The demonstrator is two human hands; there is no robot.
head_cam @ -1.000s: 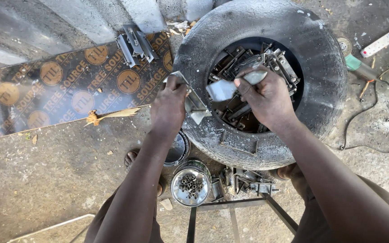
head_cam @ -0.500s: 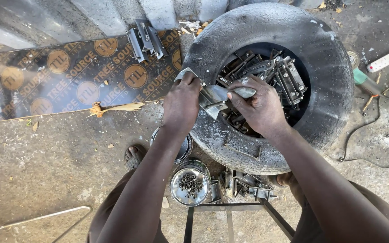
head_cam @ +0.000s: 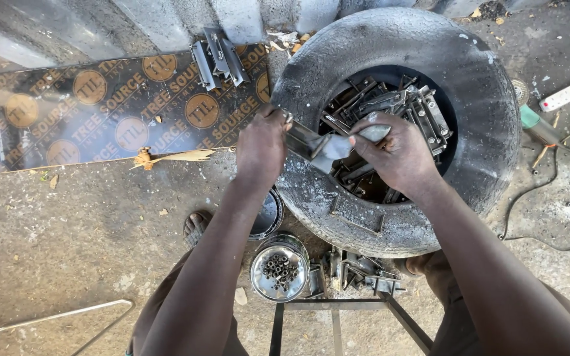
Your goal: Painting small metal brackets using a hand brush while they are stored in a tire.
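My left hand point(head_cam: 262, 148) and right hand point(head_cam: 397, 155) both closed around a grey metal bracket point(head_cam: 318, 146), held above the tyre rim point(head_cam: 311, 191), metal parts point(head_cam: 390, 109) heaped inside the tyre, tin of bolts point(head_cam: 280, 269) below.

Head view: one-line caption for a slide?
Both hands, left hand and right hand, grip a bent metal piece over a tyre filled with metal brackets.

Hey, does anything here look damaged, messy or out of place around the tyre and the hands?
The dark printed board has a splintered, torn lower edge, with a broken sliver lying beside it. Metal brackets sit jumbled inside the tyre. Both hands, left and right, grip one metal piece.
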